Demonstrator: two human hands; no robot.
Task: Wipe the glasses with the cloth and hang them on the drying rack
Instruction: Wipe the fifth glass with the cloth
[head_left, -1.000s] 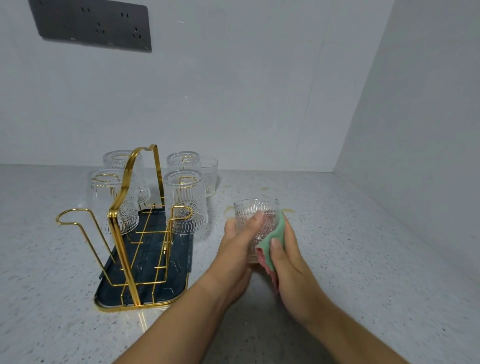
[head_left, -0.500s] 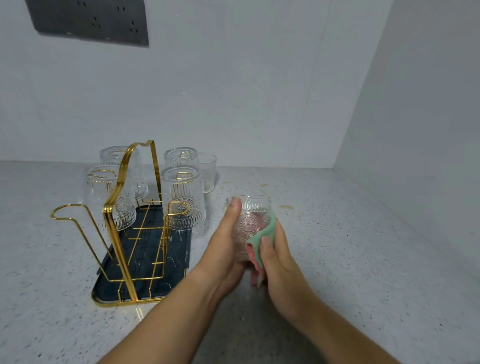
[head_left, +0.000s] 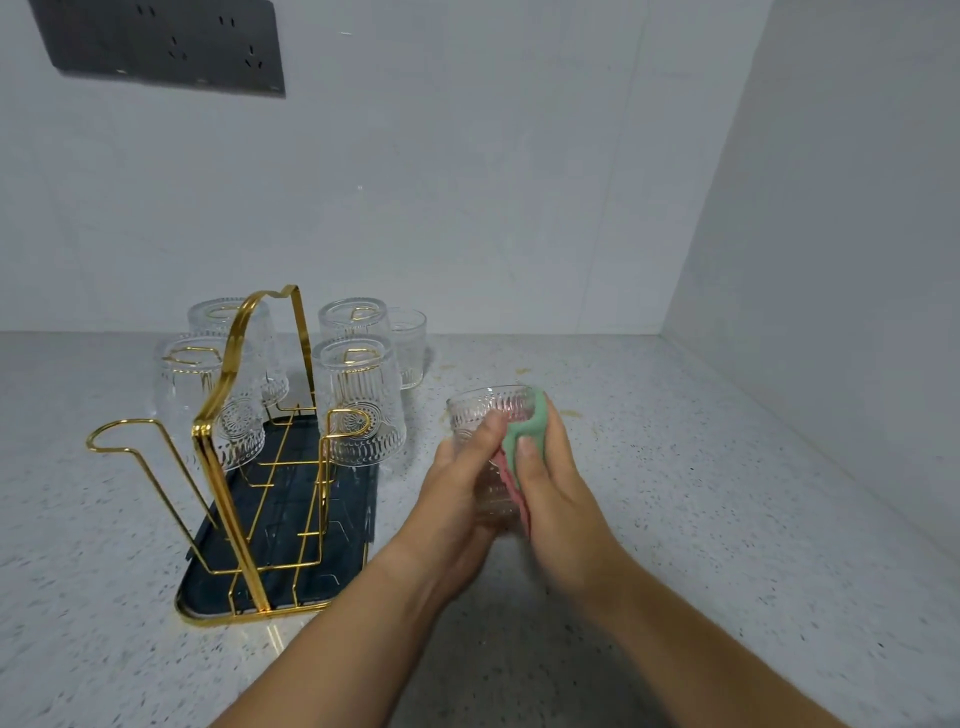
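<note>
Your left hand (head_left: 454, 499) has its grip closed round the ribbed glass (head_left: 485, 415), with the thumb across the near side. It holds the glass mouth-up just right of the drying rack (head_left: 228, 415). I cannot tell whether the base touches the bench (head_left: 701, 493).

Your right hand (head_left: 553, 483) has the green and pink cloth (head_left: 531, 434) pinched in its grip, thumb outside. The cloth is folded over the glass rim on the side away from the rack.

On the rack, four glasses (head_left: 358, 410) hang upside down on gold prongs, two on each side. A lone glass (head_left: 410, 343) stands upright on the bench behind the rack's right side. The rack sits in a dark tray (head_left: 291, 587), and a dark socket panel (head_left: 161, 47) is on the wall above it.
</note>
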